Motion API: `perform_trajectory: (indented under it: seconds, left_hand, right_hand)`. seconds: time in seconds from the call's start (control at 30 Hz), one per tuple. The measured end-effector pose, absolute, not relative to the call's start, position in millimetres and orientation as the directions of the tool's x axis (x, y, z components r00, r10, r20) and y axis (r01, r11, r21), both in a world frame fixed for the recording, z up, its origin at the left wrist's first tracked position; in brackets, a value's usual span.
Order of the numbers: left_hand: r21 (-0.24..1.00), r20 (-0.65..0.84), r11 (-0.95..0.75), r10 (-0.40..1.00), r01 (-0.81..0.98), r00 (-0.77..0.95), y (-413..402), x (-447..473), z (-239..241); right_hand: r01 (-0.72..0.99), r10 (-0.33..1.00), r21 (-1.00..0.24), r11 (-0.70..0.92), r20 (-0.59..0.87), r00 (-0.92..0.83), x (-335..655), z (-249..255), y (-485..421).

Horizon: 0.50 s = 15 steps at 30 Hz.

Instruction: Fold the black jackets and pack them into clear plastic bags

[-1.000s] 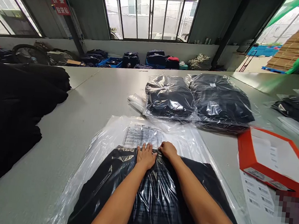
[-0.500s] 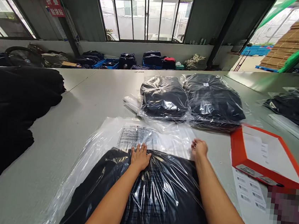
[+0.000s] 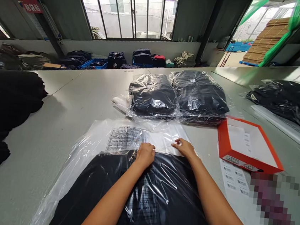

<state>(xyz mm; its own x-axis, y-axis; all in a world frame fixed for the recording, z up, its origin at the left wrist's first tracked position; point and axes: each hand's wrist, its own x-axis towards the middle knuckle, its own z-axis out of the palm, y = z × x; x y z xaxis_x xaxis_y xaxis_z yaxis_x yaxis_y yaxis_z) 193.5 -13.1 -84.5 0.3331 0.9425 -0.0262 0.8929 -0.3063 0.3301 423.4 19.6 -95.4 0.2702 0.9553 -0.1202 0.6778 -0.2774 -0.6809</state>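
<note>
Cut off below, the clear bag [image 3: 157,195] holds black cloth [image 3: 82,191]; the left hand [image 3: 144,155] touches it, grip unclear, the right hand [image 3: 186,148] near it, unclenched.

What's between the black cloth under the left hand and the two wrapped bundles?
In the head view: clear plastic with a printed panel, and the right hand over it.

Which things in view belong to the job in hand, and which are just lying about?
In the job, judging by the hands:
black fabric, under the left hand
printed clear plastic, beneath the right hand

Apparently just lying about, untouched:
dark cloth pile
two filled bags
orange box
label sheet
</note>
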Motion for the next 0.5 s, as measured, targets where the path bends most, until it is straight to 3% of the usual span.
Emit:
perform_trajectory:
  seconds: [0.1,0.27,0.37,0.5]
  left_hand:
    - [0.313,-0.187,-0.335,0.896,0.889,0.403,-15.6,217.4,-100.4]
    - [0.209,-0.273,-0.205,0.927,0.956,0.258,-17.9,226.9,-127.9]
    - [0.206,-0.263,-0.178,0.937,0.962,0.23,-16.9,225.1,-133.4]
    - [0.212,-0.244,-0.166,0.945,0.963,0.216,-17.0,224.5,-135.9]
  right_hand:
    - [0.72,0.95,-0.619,-0.312,-0.226,0.217,413.3,-102.0,20.7]
    - [0.583,0.944,-0.746,-0.322,-0.203,0.262,420.1,-110.2,23.3]
    - [0.452,0.901,-0.838,-0.306,-0.102,0.422,439.9,-106.6,24.4]
    - [0.226,0.73,-0.956,-0.185,0.02,0.683,480.8,-86.9,27.3]
